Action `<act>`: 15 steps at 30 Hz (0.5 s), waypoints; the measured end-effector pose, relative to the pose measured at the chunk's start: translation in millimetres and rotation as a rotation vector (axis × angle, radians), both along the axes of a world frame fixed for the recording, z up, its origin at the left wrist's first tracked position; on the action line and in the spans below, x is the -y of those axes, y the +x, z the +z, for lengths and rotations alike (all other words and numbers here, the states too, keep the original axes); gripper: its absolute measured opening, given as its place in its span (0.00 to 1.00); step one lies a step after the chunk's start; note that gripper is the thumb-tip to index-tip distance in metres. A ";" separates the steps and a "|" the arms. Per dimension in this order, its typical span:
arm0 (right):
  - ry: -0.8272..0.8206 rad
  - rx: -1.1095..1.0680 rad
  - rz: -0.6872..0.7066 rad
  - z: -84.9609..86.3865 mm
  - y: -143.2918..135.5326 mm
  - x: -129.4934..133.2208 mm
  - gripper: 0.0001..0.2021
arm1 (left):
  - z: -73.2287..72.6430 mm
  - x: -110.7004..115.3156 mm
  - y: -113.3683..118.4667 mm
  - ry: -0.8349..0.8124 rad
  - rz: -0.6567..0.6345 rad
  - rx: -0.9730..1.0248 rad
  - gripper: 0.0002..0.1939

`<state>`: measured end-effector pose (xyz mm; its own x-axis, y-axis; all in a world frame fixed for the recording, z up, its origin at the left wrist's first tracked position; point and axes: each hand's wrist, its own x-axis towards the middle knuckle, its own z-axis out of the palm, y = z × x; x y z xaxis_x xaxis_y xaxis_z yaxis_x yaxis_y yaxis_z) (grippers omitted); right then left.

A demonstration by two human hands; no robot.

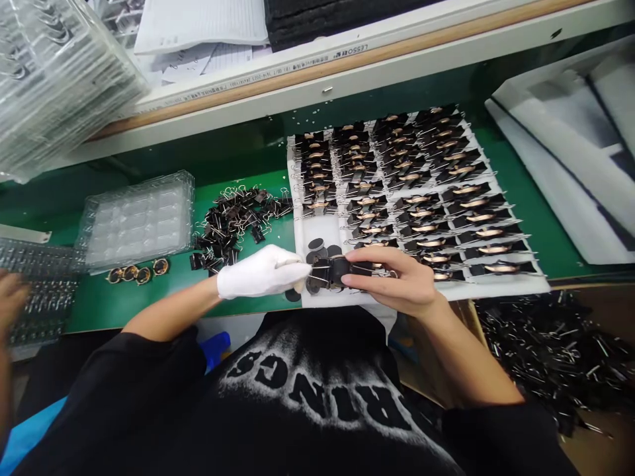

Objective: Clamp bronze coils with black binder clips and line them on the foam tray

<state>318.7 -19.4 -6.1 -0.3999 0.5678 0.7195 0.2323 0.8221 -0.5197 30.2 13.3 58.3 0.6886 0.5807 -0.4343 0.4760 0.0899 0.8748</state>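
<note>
My left hand [268, 271], in a white glove, is closed in a pinch on the wire handle of a black binder clip [321, 270]. My bare right hand [404, 281] grips a round black disc [339, 270] between thumb and fingers, with clip handles showing beside it. The disc and clip are together just above the near edge of a white foam sheet [320, 228]. Loose black discs [316, 244] lie under and around my hands. Right of my hands, rows of gold-edged round pieces held by binder clips [424, 215] stand on the sheet.
A heap of binder clips [233, 218] lies left of the foam. Beyond it are clear plastic trays [139, 218] and several gold round cases [143, 275]. A box of clips [560, 350] stands at lower right. Another person's hand [10, 294] is at far left. A shelf edge [297, 76] runs behind.
</note>
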 end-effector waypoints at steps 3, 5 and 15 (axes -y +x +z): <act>-0.019 -0.019 -0.012 -1.8 -3.8 1.0 0.23 | -4.3 0.7 -2.2 0.306 -0.054 -0.053 0.24; -0.069 -0.068 -0.048 -3.6 -9.7 2.0 0.22 | -10.9 0.0 -3.3 0.668 -0.044 -0.080 0.26; -0.793 -0.325 -0.248 3.4 -38.2 2.6 0.07 | -11.9 -7.6 8.1 0.700 0.027 -0.116 0.19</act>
